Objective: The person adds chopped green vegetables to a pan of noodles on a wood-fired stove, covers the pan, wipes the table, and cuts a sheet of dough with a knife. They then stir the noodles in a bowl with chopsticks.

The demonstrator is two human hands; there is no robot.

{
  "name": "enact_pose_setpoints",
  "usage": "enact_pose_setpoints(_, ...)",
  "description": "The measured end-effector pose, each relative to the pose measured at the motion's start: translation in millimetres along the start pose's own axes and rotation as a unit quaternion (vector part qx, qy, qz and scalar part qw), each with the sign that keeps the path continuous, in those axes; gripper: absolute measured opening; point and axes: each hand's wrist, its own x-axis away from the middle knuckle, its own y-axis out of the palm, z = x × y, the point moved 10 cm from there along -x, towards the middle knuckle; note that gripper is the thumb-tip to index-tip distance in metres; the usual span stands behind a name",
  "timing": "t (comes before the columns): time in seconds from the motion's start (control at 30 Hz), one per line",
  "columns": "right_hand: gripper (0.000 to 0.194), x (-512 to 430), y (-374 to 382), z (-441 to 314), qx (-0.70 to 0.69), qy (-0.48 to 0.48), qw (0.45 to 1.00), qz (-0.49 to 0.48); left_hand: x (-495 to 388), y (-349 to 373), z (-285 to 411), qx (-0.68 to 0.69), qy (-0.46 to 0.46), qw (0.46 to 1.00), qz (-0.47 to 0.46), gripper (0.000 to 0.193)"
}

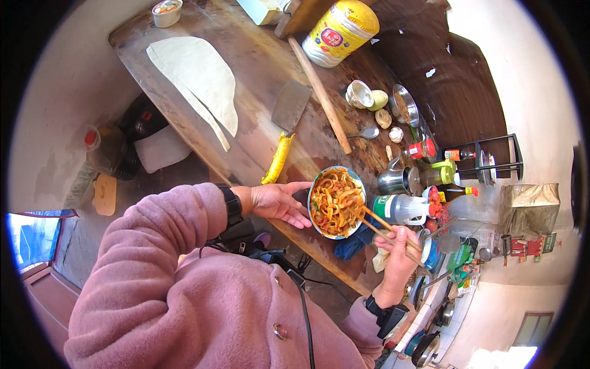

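A bowl [340, 167] of wide noodles [334, 198] in reddish sauce stands near the front edge of the wooden table. My left hand [279, 204] is beside it, fingers spread and fingertips at its rim; whether they press on it is hard to tell. A pair of wooden chopsticks [379, 222] is in my right hand [400, 253], tips down among the noodles at the bowl's right side. Just beyond my left hand lies a cleaver [291, 106] with a yellow-wrapped handle. A dark blue cloth [352, 244] is bunched against the bowl's near right side.
Farther off, a cut sheet of dough [198, 78] and a rolling pin [322, 99] lie on the table [249, 60]. A metal kettle [394, 180], a large plastic bottle [392, 207] and several seasoning bottles crowd the right side. A yellow-wrapped tub [341, 34] stands at the back.
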Motion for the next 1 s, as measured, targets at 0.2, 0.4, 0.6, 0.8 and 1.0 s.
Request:
enact_pose_setpoints(0.2, 0.020, 9, 39, -11, 0.025, -0.087, 0.989, -0.116, 0, -1, -1, 0.002, -0.004, 1.000, 0.011, 0.071)
enact_pose_setpoints(0.4, 0.019, 2, -8, -16, 0.036, -0.062, 0.997, -0.012, 0, 0, -1, 0.000, -0.003, 1.000, 0.006, 0.070)
enact_pose_setpoints(0.6, 0.016, 0, 34, 1, 0.013, -0.104, 0.987, -0.121, -1, 1, 0, -0.005, -0.007, 1.000, 0.008, 0.071)
enact_pose_setpoints(0.8, 0.026, 23, -55, 13, -0.059, 0.019, 0.997, -0.040, -1, -2, -1, 0.002, -0.001, 1.000, 0.011, 0.071)
enact_pose_setpoints(1.0, 0.033, 37, -28, 99, -0.186, 0.125, 0.974, -0.023, -1, 0, -1, 0.007, 0.000, 1.000, 0.000, 0.071)
